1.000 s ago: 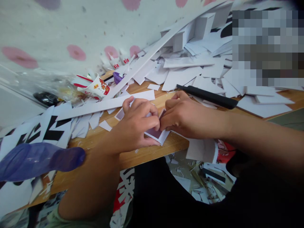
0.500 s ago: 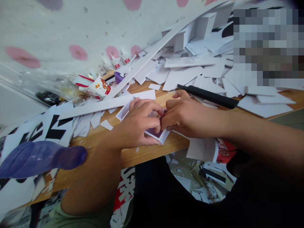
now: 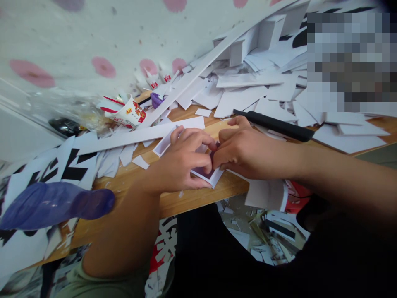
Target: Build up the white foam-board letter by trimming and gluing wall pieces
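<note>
A small open box (image 3: 163,144) of white board lies on the wooden table, its middle covered by my hands. My left hand (image 3: 190,160) reaches over it, thumb along the near wall and fingers bent inside. From the right, my right hand (image 3: 243,155) meets the left fingertips at the box's inner side. Its fingers are curled and pressed together, one knuckle raised; whatever they pinch is hidden. Just behind my right hand rests a long black bar-like tool (image 3: 274,125). A long white strip (image 3: 136,136) passes behind the box.
White board offcuts (image 3: 242,101) pile up at the back right. A paper cup (image 3: 128,114) with red-handled items stands back left, near small white bottles (image 3: 152,80). A purple translucent object (image 3: 58,205) lies at the left. Scraps fill a container (image 3: 263,231) below the table edge.
Both hands keep nearly the same pose on the box. The whole view has shifted very slightly; nothing was visibly picked up or let go.
</note>
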A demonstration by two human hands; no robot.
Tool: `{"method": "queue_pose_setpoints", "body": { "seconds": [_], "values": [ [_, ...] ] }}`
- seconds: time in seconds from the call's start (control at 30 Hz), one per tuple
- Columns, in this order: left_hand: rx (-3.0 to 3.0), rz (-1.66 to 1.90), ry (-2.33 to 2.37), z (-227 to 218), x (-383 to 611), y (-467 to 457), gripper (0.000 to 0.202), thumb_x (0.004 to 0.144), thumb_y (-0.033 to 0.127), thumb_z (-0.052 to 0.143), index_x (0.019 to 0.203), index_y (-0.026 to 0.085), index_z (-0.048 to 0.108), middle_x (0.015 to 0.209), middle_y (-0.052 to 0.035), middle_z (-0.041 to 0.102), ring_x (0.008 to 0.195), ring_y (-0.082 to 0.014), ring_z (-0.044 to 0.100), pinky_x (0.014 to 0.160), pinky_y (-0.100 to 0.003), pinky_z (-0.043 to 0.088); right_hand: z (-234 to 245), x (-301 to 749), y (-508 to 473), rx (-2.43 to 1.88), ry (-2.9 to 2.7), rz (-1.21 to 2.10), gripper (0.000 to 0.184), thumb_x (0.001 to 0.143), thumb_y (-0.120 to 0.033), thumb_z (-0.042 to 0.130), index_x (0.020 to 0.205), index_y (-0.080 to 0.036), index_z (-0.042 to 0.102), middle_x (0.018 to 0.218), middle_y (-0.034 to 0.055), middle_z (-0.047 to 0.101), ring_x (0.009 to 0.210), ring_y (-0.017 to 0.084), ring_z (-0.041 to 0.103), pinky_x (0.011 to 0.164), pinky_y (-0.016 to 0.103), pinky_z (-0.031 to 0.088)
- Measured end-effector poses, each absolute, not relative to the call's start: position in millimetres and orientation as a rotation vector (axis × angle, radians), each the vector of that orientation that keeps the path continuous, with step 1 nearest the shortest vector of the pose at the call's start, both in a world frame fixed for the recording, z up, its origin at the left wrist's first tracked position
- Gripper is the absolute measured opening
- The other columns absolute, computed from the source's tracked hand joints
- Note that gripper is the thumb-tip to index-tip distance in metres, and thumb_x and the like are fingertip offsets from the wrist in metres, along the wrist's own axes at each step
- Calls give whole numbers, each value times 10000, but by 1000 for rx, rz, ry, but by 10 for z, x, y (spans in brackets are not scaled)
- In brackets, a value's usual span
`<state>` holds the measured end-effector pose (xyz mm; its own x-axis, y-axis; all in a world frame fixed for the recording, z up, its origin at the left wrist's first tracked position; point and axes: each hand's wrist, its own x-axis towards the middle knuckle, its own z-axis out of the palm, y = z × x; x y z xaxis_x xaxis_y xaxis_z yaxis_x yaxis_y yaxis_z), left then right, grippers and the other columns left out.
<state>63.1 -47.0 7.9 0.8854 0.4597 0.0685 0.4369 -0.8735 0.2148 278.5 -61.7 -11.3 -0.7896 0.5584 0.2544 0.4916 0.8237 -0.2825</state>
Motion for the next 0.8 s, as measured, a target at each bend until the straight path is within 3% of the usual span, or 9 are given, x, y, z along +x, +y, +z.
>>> {"method": "queue_pose_setpoints", "body": {
  "seconds": [0.8],
  "values": [
    [2849, 184, 694, 95, 647, -491, 164, 763, 339, 703, 691, 208, 634, 1173, -59, 539, 1203, -274, 436, 1105, -539, 170, -123, 2768, -626, -783, -2633, 317, 254, 848, -109, 579, 829, -293, 752, 696, -8, 640, 739, 175, 532, 938, 474, 201]
  ]
}}
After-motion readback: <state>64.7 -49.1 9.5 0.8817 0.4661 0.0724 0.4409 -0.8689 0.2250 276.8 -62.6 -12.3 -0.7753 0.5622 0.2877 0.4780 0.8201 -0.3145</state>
